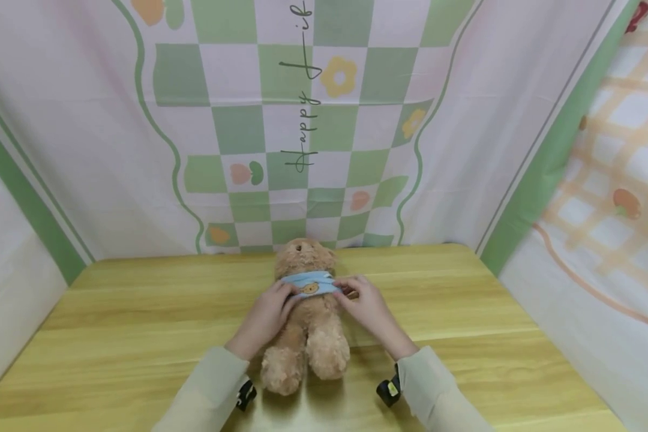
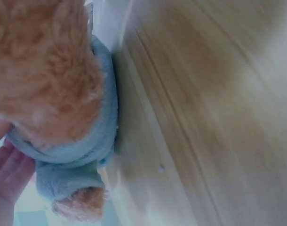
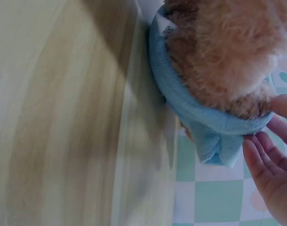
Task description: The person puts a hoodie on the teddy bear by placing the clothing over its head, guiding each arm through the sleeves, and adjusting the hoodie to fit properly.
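Note:
A light brown teddy bear [image 1: 328, 345] lies on its back on the table, legs toward me. Around its chest sits a small light-blue shirt [image 1: 312, 278] with a bear face printed on the front. My left hand [image 1: 270, 311] pinches the hem at the left side; in the left wrist view its fingers [image 2: 14, 167] are against the blue cloth, with the thumb partly cut off. On the other side my right hand [image 1: 366, 302] pinches the hem between thumb and fingers [image 3: 259, 162]. A blue sleeve [image 3: 216, 146] stands out below the hem in the right wrist view.
The wood-grain table [image 1: 140, 336] spreads around the bear. Behind it hangs a green-and-white checked cloth [image 1: 237, 129], close to the bear's head. More patterned cloth [image 1: 621, 198] hangs at the right. A white tag [image 3: 165, 26] shows inside the shirt's hem.

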A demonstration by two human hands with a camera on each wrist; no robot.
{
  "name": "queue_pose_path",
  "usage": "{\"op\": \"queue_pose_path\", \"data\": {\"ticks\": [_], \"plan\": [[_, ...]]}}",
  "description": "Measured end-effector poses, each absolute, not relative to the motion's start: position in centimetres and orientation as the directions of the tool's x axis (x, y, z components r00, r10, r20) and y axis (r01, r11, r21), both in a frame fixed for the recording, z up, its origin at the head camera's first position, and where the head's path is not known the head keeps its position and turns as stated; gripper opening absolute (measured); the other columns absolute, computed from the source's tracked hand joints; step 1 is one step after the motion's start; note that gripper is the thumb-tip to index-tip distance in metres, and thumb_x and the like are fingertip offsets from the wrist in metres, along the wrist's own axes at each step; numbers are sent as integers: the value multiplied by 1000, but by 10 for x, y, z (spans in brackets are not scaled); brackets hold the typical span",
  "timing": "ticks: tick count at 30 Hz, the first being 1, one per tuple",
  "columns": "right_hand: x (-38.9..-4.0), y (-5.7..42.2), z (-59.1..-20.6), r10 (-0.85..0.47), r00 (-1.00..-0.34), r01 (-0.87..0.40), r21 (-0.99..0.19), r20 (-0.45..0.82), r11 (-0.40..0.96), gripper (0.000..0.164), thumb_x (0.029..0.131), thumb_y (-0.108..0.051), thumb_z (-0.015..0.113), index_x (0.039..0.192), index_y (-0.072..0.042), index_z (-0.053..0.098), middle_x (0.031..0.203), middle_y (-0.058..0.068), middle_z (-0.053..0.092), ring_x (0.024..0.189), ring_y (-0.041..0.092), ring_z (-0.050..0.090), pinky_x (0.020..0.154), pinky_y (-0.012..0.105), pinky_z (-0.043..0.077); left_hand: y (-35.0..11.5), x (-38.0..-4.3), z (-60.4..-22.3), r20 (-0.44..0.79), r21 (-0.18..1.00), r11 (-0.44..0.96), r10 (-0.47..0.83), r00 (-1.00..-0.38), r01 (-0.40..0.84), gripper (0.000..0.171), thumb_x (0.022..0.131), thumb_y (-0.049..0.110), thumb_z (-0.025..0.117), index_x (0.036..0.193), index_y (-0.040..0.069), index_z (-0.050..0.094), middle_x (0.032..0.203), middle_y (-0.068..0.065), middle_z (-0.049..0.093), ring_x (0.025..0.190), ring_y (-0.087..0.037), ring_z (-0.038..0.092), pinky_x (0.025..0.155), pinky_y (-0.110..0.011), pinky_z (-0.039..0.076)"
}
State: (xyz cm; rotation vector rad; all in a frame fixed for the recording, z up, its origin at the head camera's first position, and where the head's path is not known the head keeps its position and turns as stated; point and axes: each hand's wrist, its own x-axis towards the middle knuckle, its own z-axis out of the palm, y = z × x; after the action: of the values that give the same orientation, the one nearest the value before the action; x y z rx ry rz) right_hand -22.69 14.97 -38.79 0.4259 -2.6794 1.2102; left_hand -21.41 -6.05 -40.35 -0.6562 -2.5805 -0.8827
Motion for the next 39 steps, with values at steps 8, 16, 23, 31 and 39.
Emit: {"op": "queue_pose_path", "data": {"ticks": [8, 16, 23, 31, 39], "plan": [[-226, 150, -384, -196, -937, -342, -641, 289, 687, 18, 92, -15, 62, 104, -5, 72, 99, 8, 67, 87, 21, 65, 74, 33, 56, -60, -217, -403, 454, 539, 657, 301, -839, 527, 4, 96, 8, 54, 94, 8, 57, 89, -5, 66, 81, -18, 65, 69, -31, 54], [-227, 148, -383, -218, -936, -349, -670, 275, 656, 14, 87, -12, 68, 100, -5, 68, 98, 10, 66, 90, 24, 67, 78, 32, 58, -63, -212, -402, 469, 440, 697, 360, -807, 567, 17, 90, 4, 61, 104, 13, 66, 98, -2, 63, 80, -15, 61, 69, -27, 54], [-226, 148, -379, -265, -936, -351, -683, 233, 640, 3, 84, -3, 66, 85, -4, 63, 92, 12, 56, 85, 20, 61, 73, 31, 57, -60, -211, -402, 447, 470, 706, 326, -833, 529, 22, 85, 1, 63, 106, 6, 57, 102, -7, 61, 89, -18, 62, 73, -33, 54], [-224, 148, -379, -310, -942, -294, -759, 127, 581, 14, 82, -10, 70, 90, -3, 61, 100, 13, 50, 89, 19, 55, 76, 26, 53, -61, -211, -405, 495, 407, 726, 335, -802, 555, 23, 84, -6, 59, 106, 2, 57, 101, -11, 66, 95, -25, 66, 78, -36, 57], [-222, 145, -384, -270, -944, -318, -744, 191, 587, 21, 78, -2, 73, 92, -2, 58, 100, 12, 52, 94, 23, 58, 84, 34, 56, -62, -210, -405, 453, 428, 722, 348, -821, 543, 23, 85, -4, 61, 105, 6, 56, 100, -7, 63, 93, -20, 63, 79, -34, 55]]}}
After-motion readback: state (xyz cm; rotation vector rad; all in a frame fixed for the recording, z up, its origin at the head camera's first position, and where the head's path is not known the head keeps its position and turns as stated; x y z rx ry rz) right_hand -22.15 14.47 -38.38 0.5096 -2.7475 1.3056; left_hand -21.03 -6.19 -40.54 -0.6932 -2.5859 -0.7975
